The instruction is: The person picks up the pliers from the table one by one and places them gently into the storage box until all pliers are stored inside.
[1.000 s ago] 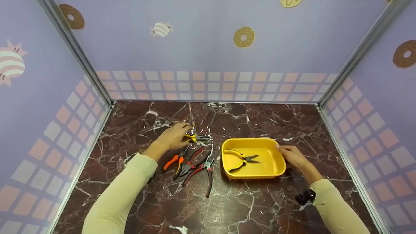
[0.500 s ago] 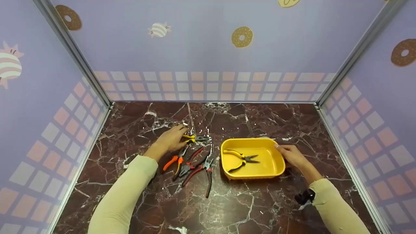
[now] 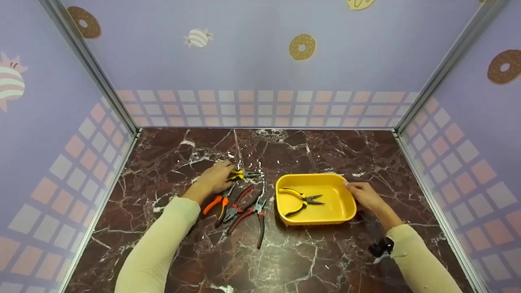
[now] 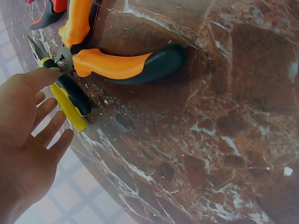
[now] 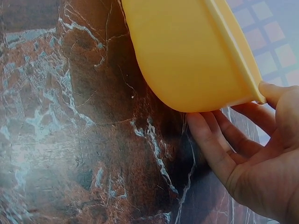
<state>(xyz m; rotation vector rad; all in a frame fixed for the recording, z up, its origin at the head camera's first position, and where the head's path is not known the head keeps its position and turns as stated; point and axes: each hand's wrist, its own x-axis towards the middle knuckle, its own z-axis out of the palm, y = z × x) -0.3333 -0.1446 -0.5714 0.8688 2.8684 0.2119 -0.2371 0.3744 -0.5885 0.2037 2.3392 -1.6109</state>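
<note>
1. The left hand (image 3: 214, 179) rests on the marble table (image 3: 309, 260) with fingers extended and relaxed; its fingertips touch the small yellow-handled pliers (image 3: 241, 174) and grasp nothing.
2. The small yellow-handled pliers lie flat on the table, just behind the orange-handled pliers (image 3: 220, 202) and two red-handled pliers (image 3: 250, 213).
3. The right hand (image 3: 365, 194) steadies the right end of the yellow tray (image 3: 346, 191): the thumb lies on the rim and straight fingers press the outer wall.
4. The tray stands on the table, right of the pile, and holds one pair of yellow needle-nose pliers (image 3: 302, 200).
</note>
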